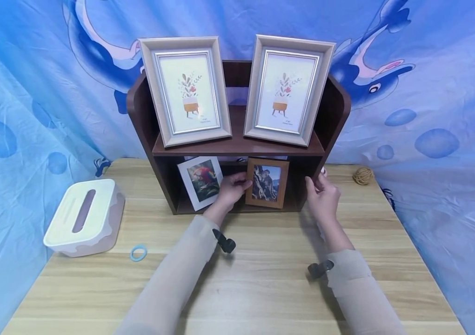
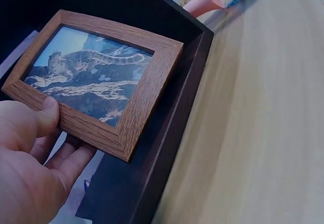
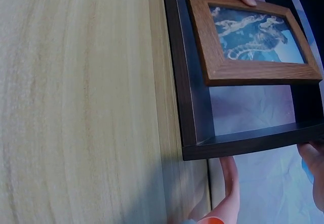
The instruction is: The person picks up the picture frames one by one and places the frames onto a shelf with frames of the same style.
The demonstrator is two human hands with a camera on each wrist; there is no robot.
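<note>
My left hand (image 1: 233, 188) grips the left edge of a brown wooden picture frame (image 2: 147, 102) with a snow leopard picture, thumb on the front and fingers behind. The frame stands upright, slightly tilted, in the lower compartment of a dark brown shelf (image 1: 237, 148). To its left leans a white picture frame (image 1: 184, 179) with a red parrot. My right hand (image 1: 323, 197) is at the shelf's right side, its thumb touching the side panel (image 3: 253, 142). Its other fingers are mostly hidden. A small blue thing (image 3: 307, 171) shows beside them in the right wrist view.
Two large pale frames (image 1: 191, 135) (image 1: 279, 137) with plant pictures lean on the upper shelf. A pink tube-like thing (image 2: 205, 2) is beyond the shelf's right side. A white tissue box (image 1: 107, 218), a blue ring (image 1: 138, 253) and a twine ball (image 1: 363, 176) are on the wooden table (image 1: 262, 288).
</note>
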